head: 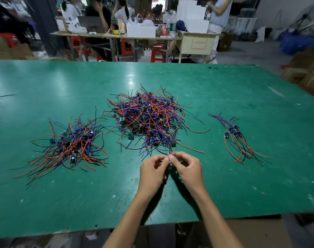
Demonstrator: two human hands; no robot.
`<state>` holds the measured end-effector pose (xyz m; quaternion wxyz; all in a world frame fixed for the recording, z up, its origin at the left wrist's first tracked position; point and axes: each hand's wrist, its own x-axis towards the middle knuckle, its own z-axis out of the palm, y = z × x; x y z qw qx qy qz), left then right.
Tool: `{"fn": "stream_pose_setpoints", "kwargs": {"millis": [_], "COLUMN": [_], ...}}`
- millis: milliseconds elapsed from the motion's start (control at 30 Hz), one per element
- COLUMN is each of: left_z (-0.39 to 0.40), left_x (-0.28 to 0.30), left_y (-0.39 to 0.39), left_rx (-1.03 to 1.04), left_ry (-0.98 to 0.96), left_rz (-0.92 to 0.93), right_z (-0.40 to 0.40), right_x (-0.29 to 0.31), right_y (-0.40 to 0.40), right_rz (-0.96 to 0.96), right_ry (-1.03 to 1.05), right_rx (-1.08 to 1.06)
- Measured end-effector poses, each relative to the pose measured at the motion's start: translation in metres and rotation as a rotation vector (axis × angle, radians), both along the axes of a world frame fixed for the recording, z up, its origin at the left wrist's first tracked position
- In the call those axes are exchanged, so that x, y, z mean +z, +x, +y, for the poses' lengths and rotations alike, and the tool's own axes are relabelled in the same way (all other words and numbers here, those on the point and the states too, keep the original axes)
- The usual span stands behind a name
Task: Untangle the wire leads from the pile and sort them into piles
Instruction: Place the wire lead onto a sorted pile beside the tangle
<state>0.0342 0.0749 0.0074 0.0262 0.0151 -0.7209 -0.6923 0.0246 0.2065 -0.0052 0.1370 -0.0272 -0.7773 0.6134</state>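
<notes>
A big tangled pile of red, blue and black wire leads [149, 119] with small green boards lies in the middle of the green table [224, 97]. A looser pile [72, 145] sits to the left. On the right lies a small neat bundle [236, 136]. Just in front of the big pile, my left hand [152, 171] and my right hand [188, 169] meet fingertip to fingertip. Both pinch the near end of a wire lead [173, 140] that runs up into the big pile.
The table's near edge runs just below my forearms, with cardboard boxes [242, 233] under it. A few stray wires [2, 96] lie at the far left edge. Behind the table stand other workbenches, red stools [158, 52] and seated and standing people.
</notes>
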Motion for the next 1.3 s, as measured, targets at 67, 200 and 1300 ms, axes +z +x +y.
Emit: {"fn": "stream_pose_setpoints", "kwargs": {"millis": [67,200,1300], "left_z": [-0.001,-0.004,-0.004], "left_x": [0.000,0.000,0.002], "left_y": [0.000,0.000,0.000], "left_rx": [-0.011,-0.049,-0.118], "left_ry": [-0.016,-0.068,-0.162], "left_rz": [0.014,0.034,0.057], "right_z": [0.001,0.001,0.006], "right_x": [0.000,0.000,0.048], "right_y": [0.000,0.001,-0.048], "right_rz": [0.002,0.025,-0.393], "right_ry": [0.005,0.067,-0.533], "right_rx": [0.007,-0.006,-0.298]}}
